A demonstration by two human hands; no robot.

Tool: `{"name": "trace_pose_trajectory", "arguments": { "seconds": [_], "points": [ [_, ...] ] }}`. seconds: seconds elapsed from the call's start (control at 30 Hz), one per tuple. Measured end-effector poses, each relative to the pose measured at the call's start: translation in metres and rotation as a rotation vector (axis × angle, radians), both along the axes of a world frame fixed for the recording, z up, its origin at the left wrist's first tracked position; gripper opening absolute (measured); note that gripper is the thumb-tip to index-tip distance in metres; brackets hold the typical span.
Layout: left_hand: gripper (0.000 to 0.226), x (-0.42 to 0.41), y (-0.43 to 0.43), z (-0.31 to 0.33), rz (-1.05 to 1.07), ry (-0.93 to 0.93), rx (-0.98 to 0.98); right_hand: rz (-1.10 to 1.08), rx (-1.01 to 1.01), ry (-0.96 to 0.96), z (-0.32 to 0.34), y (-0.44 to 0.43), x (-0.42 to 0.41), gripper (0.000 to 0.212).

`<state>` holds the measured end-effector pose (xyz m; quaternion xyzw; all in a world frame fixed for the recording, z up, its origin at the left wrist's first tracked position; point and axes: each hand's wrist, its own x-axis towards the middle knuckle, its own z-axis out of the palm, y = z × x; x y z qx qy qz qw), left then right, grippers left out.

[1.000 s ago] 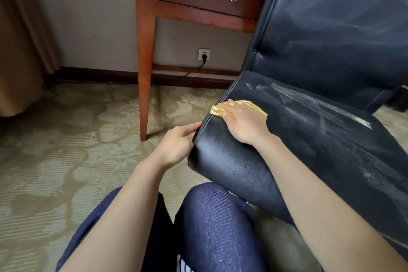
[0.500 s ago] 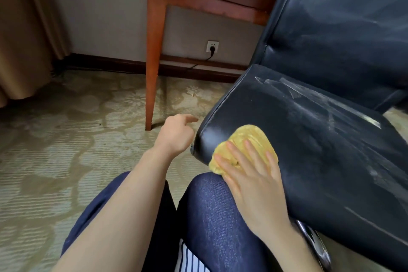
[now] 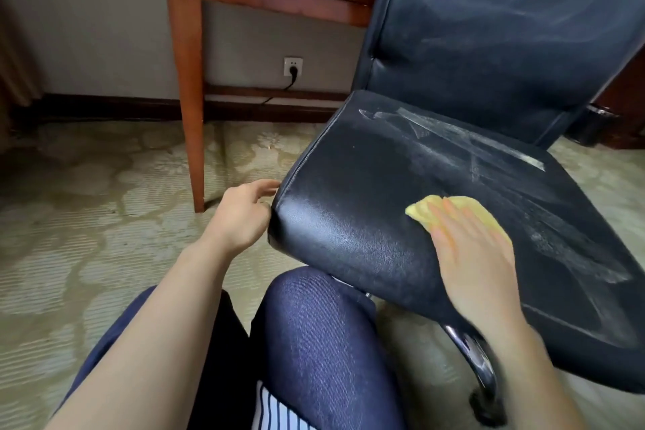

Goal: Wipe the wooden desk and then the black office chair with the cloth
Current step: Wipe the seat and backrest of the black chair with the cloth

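The black office chair [image 3: 401,164] fills the right half of the view, its seat streaked with pale wipe marks and dust. My right hand [image 3: 471,255] lies flat with straight fingers on the yellow cloth [image 3: 464,209], pressing it onto the front part of the seat. My left hand [image 3: 241,216] grips the seat's front left corner, fingers curled round the edge. The wooden desk [image 3: 188,87] stands behind, with one leg and a drawer with a ring pull showing.
My knees in blue trousers [image 3: 314,342] are under the seat's front edge. A chrome chair base arm and castor [image 3: 481,377] sit at lower right. A wall socket with a black plug [image 3: 293,68] is under the desk. Patterned carpet [image 3: 87,220] spreads to the left.
My right hand has slid the cloth from the seat's front left corner rightward along the front of the seat. My left hand has closed back onto the corner it had briefly let go.
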<state>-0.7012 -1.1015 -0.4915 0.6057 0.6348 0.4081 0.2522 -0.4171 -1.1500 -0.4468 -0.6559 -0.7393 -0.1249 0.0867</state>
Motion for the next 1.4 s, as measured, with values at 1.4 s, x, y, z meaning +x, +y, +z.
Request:
{"name": "trace_pose_trajectory", "arguments": {
  "seconds": [1.4],
  "points": [
    [0.047,-0.001,-0.001,0.006,0.026,0.026,-0.004,0.561,-0.113,0.003,-0.005,0.047,-0.122,0.036]
  ]
}}
